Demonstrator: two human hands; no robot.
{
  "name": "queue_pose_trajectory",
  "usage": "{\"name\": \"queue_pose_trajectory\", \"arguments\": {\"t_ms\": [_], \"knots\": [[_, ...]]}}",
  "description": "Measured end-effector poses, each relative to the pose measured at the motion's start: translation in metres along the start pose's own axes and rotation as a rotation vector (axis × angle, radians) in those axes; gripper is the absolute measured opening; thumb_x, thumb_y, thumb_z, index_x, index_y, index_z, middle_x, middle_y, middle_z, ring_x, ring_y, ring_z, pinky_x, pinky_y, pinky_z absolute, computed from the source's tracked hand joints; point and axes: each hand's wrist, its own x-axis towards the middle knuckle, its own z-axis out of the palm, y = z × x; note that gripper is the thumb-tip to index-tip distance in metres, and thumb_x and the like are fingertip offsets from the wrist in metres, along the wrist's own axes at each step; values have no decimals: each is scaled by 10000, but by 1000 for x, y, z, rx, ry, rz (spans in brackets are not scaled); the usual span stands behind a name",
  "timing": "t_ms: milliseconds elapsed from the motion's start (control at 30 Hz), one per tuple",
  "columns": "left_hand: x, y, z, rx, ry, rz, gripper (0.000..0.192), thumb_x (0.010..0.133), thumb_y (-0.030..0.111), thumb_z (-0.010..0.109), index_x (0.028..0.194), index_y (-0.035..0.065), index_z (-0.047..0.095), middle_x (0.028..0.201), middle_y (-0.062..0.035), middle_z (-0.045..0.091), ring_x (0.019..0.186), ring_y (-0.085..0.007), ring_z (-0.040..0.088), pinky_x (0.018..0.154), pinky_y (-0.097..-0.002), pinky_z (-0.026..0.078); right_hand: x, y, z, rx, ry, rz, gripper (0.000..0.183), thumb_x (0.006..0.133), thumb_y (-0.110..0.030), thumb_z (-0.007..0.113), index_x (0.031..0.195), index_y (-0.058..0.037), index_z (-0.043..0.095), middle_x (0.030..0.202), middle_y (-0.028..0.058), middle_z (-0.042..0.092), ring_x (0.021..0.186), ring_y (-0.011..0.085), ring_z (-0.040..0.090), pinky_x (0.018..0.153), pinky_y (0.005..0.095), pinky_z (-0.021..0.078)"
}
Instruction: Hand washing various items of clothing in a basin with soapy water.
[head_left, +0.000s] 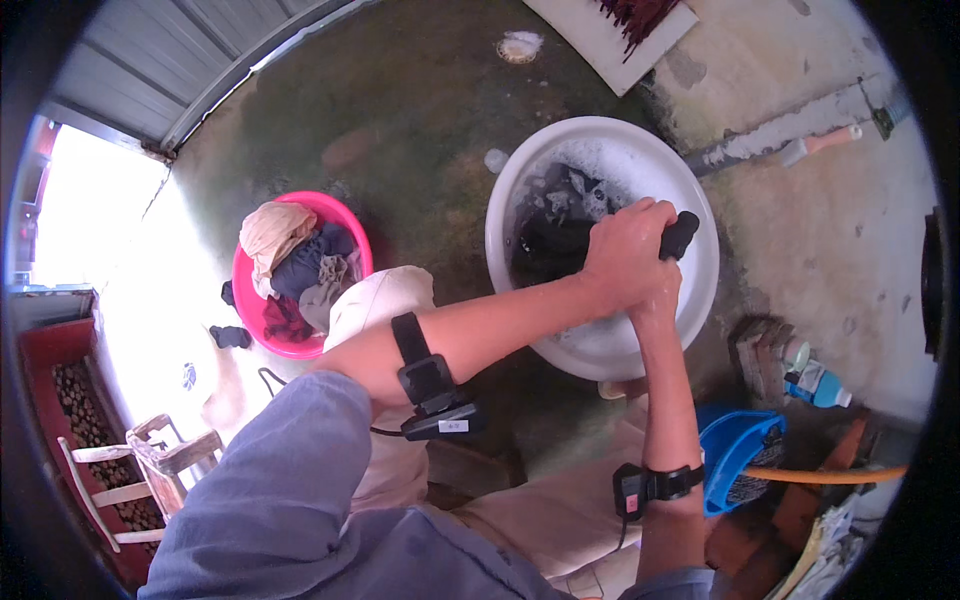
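Over the right side of a round white basin (498, 240), my left hand (628, 244) and my right hand (661, 289) are pressed together around a bunched black cloth (679, 235). The cloth's end sticks out to the right of my fingers. My left hand lies on top and partly hides my right hand, whose fingers are hard to see. Below them the basin holds dark water with white suds (622, 161) and dark fabric (559, 240).
A pink basin (363, 232) of mixed clothes stands left, with a dark sock (230, 337) beside it. A wooden chair (169, 457) is lower left. At right are a blue bottle (819, 385), a blue dustpan (720, 480) and a brush (821, 142). A floor drain (519, 49) lies beyond.
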Motion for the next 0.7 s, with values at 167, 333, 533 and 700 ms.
{"name": "queue_pose_trajectory", "arguments": {"t_ms": [167,333,533,700], "knots": [[-14,14,4,6,-91,-121,429,651,252,620,965,-12,494,906,-180,516,798,-367,559,696,-424,456,6,2,-23,688,296,124,157,762,-19,510,908,-28,569,833,30,578,710,113,555,605,253,470],[-13,15,11,-175,-105,-51,449,652,215,611,1001,-28,466,931,-201,493,834,-394,531,718,-445,441,5,11,-35,1008,190,146,256,780,-70,524,1025,-6,561,947,56,585,799,147,580,694,264,482],[-23,17,18,-113,-204,88,564,619,60,573,1164,26,430,992,-187,490,801,-406,529,705,-458,437,-18,10,-30,897,18,155,256,819,-149,480,1024,-17,558,947,50,583,815,144,572,714,269,477],[-27,19,17,-54,-298,91,607,645,56,564,1223,40,376,1011,-186,481,786,-408,532,684,-458,445,-12,12,-34,916,-20,199,278,852,-215,444,1024,-27,555,948,46,581,829,142,566,731,274,473]]}}
